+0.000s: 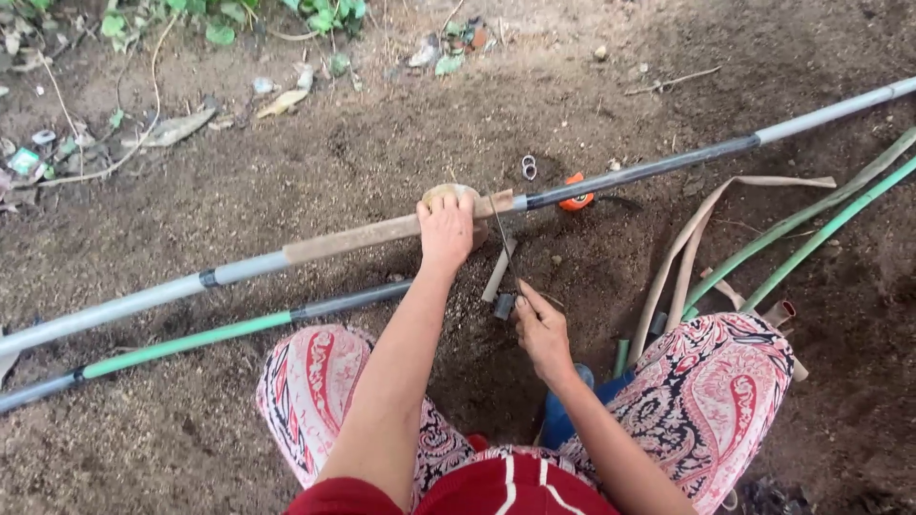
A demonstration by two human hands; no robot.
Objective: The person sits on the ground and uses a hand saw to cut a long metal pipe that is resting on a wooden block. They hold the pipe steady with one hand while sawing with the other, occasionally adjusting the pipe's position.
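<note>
Left hand (pixel 446 229) grips the long grey pipe (pixel 143 303); right hand (pixel 541 329) clasps a hacksaw (pixel 503 267) handle.

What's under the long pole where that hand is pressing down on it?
Under the long pole, beside the left hand, a rounded tan block or stone peeks out. Below is bare soil. The hand covers how they touch.
</note>
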